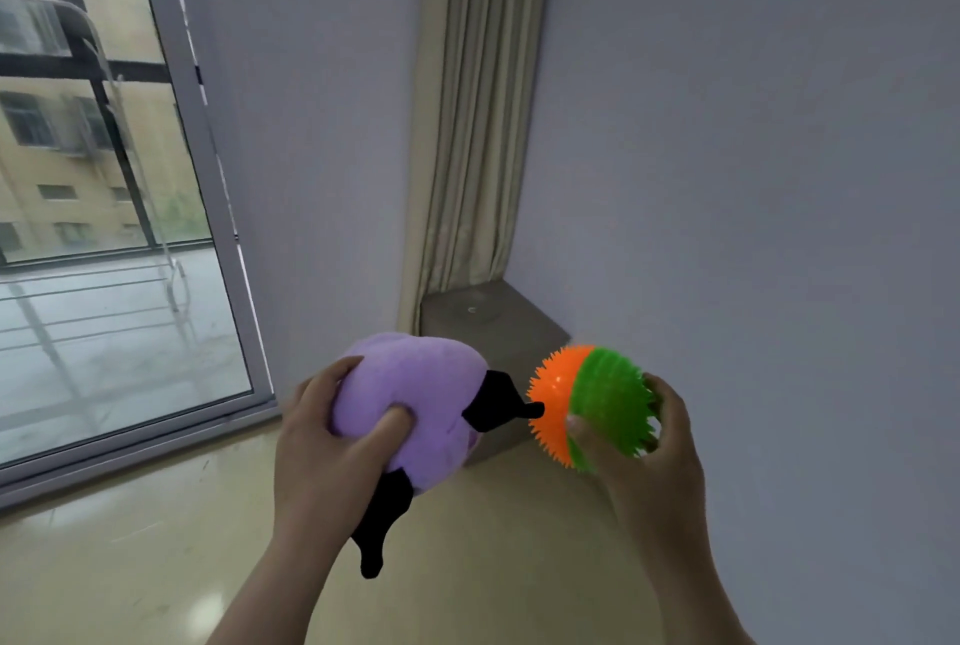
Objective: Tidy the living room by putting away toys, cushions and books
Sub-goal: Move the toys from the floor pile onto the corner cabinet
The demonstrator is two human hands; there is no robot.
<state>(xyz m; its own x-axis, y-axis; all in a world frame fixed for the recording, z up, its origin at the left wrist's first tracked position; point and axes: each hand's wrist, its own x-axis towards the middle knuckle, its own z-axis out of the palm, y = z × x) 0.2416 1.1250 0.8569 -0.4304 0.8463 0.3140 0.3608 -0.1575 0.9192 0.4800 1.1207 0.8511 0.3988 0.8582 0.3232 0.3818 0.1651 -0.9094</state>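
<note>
A purple plush toy [415, 384] with black limbs is held in the air by my left hand [322, 442], whose thumb and fingers squeeze its soft body. One black limb hangs down below my wrist, another points right. My right hand [649, 457] grips a spiky rubber ball [592, 400], half orange and half green, from below and behind. The ball sits just right of the plush toy's black limb, nearly touching it.
A low grey block [493, 327] stands in the room corner under a beige curtain [467, 125]. A sliding glass door [104, 229] with a grey frame fills the left. The glossy beige floor [130, 540] spreads below, and a plain wall [753, 177] runs along the right.
</note>
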